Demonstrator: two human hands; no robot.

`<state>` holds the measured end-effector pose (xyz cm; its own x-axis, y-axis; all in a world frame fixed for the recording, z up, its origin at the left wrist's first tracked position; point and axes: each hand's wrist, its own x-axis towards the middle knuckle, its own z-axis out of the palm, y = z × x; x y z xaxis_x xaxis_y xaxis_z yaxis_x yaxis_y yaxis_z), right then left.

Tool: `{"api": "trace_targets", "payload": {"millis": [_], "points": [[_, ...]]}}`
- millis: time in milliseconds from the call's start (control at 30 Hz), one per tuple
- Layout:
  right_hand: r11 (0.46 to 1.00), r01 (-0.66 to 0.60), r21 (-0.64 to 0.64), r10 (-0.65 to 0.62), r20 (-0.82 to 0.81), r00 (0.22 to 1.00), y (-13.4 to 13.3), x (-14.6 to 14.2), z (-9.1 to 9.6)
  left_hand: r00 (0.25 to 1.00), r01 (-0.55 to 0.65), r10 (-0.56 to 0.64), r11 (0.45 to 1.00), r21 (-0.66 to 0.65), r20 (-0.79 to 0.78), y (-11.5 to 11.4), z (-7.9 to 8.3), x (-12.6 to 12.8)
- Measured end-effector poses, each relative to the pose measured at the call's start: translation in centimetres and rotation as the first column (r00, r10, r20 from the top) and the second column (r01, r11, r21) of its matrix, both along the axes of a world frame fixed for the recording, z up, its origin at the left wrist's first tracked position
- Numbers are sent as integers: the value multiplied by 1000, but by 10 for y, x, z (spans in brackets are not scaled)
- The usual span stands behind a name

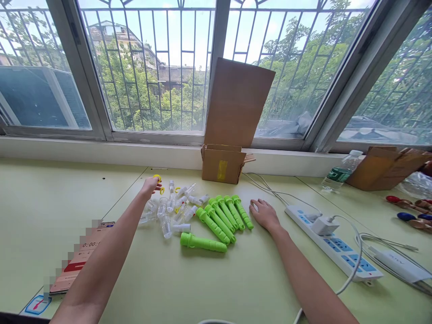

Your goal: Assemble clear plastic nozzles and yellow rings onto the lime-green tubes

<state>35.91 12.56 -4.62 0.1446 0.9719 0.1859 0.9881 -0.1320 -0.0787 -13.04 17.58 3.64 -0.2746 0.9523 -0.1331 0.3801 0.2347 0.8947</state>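
Parts lie scattered on the pale green bench [40, 202] below a barred window [151, 67]. The left hand [150, 184] reaches over the far edge of a heap of clear plastic caps [172, 208]. Its grip is pinched closed on a small yellow ring [157, 178], held at the fingertips just above the bench. A second yellow piece [162, 190] lies just beside that hand among the clear parts. The right hand [265, 214] rests palm down on the bench, its grip spread flat and holding nothing, just right of a row of green plastic tubes [224, 215]. One more green tube [202, 243] lies apart and crosswise, nearer the person. A white power strip [332, 245] with a plugged-in charger [323, 224] runs along the outer side of the right forearm. Behind the parts a small cardboard box [222, 165] stands against the sill, with a cardboard sheet [238, 103] leaning on the window above it. A phone [83, 256] showing a timer lies at the left, and a water bottle [339, 174] lies far right.
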Motion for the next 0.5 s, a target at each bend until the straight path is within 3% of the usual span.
{"api": "trace_targets", "payload": {"millis": [500], "points": [[1000, -9, -6, 9, -2, 1000, -1, 0, 2, 998, 59, -59, 998, 15, -34, -7, -7, 4]]}}
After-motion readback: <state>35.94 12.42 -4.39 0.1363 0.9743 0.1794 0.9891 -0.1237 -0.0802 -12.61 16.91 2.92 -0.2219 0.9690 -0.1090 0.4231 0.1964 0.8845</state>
